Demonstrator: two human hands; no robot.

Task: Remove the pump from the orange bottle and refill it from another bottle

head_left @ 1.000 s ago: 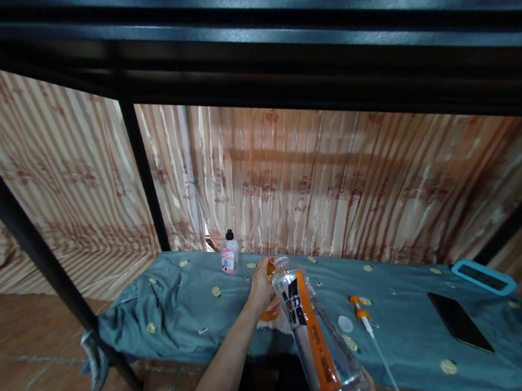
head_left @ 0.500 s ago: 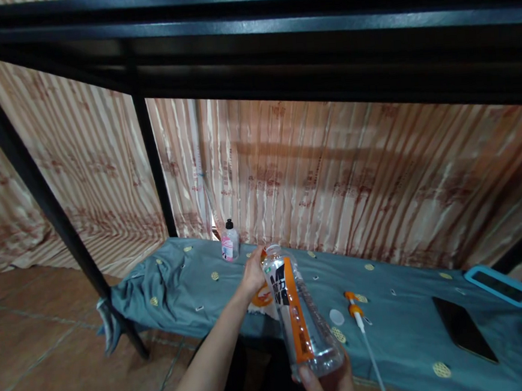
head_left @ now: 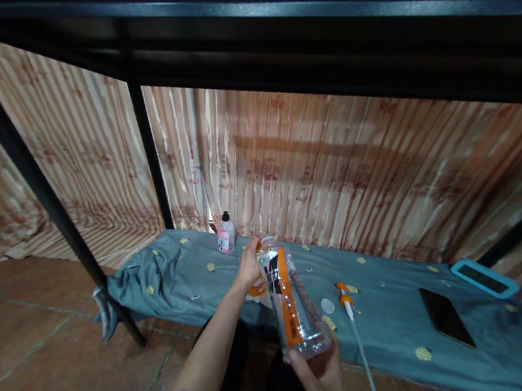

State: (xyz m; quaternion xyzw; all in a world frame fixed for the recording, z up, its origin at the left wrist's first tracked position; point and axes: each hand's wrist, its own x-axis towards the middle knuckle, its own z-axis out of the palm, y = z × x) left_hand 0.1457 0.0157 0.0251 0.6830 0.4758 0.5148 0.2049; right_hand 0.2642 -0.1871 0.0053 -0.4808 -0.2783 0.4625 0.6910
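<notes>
A clear plastic bottle (head_left: 291,301) with an orange, black and white label leans in front of me, its neck up and away. My right hand (head_left: 317,369) is closed around its base, thumb on the near side. Next to the neck, my left hand (head_left: 249,264) has its fingers curled around a spot where an orange edge shows; what it grips is mostly hidden. Behind the bottle and left forearm, a white and orange item (head_left: 257,287) shows only in part. To the right lie an orange pump head with a long white tube (head_left: 345,299) and a whitish disc (head_left: 327,306).
A small clear bottle with a black cap and pink label (head_left: 226,234) stands at the back of the green-grey sheet (head_left: 191,285). A phone (head_left: 446,317) and a blue-framed device (head_left: 485,278) lie right. Black bed bars (head_left: 246,7) cross above; a striped curtain (head_left: 295,168) hangs behind.
The whole view has shifted slightly, so things sit a little higher and further left. Both hands keep their places about the clear bottle.
</notes>
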